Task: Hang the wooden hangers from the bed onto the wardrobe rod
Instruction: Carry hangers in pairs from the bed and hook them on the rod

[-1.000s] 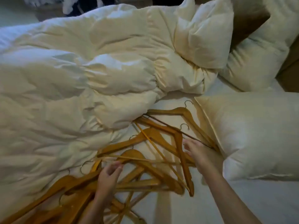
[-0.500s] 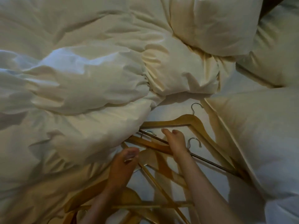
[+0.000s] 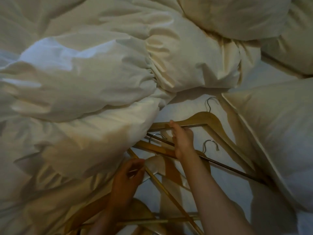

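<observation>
Several wooden hangers (image 3: 170, 172) with metal hooks lie crossed on the white sheet (image 3: 225, 185) between a duvet and a pillow. My right hand (image 3: 183, 141) reaches over them and curls its fingers round the bottom bar of the farthest hanger (image 3: 209, 117), whose hook points away from me. Nearer me and in shadow, my left hand (image 3: 127, 175) has curled fingers pinching the metal hook of a pale hanger (image 3: 155, 164). More hangers run out of view at the bottom edge. No wardrobe is in view.
A bunched white duvet (image 3: 84, 82) covers the left and middle of the bed and overlaps the hangers' left ends. A large pillow (image 3: 279, 126) presses against the hangers on the right. More pillows (image 3: 237, 16) lie at the top right.
The view has moved closer over the bed. My right hand has reached farther, from the middle hangers to the far hanger's bar. My left hand has moved up to the pale hanger's hook.
</observation>
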